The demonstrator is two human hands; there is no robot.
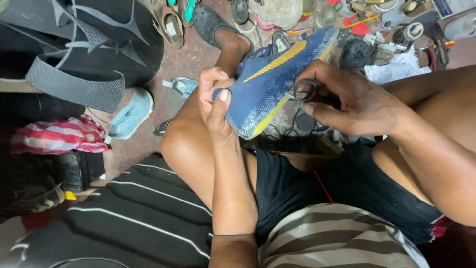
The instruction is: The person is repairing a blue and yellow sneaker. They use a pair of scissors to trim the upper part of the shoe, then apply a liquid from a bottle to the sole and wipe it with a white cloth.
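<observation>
Right, the left hand clamped the toe of the blue shoe, thumb pressed flat on the fabric, shoe propped over the raised knee at mid-scene. Its grip was full and tight. The right hand sat at the shoe's right edge, fingers pinching a dark ring against the yellow sole line. Risk, as I judged it: the ring was held by fingertips only, so a twist of the shoe could flick it down among the clutter on the floor beyond.
</observation>
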